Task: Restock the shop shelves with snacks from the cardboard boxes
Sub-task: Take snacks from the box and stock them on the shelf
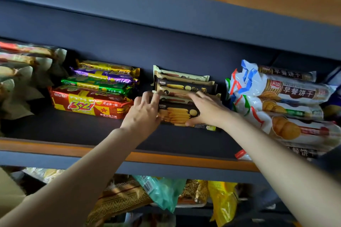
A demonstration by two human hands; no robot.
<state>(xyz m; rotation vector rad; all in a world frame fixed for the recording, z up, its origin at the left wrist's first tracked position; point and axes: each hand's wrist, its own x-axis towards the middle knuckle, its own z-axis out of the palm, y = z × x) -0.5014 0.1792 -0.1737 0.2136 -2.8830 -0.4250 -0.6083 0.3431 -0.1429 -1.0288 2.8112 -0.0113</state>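
Two hands at work: both are on one dark biscuit pack point(178, 114) at the front of the middle row on the shelf point(92, 131).
Far-left stock: pale wrapped packs point(27, 72) stand in a row, end-on, blurred; contents cannot be told.
Red stack: a red "3+2" pack point(88, 105) lies flat at the front, with green, purple and gold packs ranked behind it, labels facing out, judged so that a shopper reads them.
Left hand point(145, 114): fingers curled over the pack's left end, fingertips reaching the pack behind; it grasps the pack.
Dark pack: lies flat, long side across the shelf, picture side up, between the two hands and touching both.
Row behind: like dark and cream packs point(182, 83) are ranked to the back wall; the held pack is judged to be going in as the front one of this row.
Right hand point(206, 110): fingers over the top edge, thumb under the near edge, pinching the pack's right part.
Reason for hold: two-ended grip, judged to keep a long thin pack square to its row.
Right stock: white breakfast-biscuit rolls point(287, 97) lie piled just beside the right hand, apart from the dark pack.
Lower shelf: assorted bags point(162, 191), loosely heaped.
Boxes: none in view.
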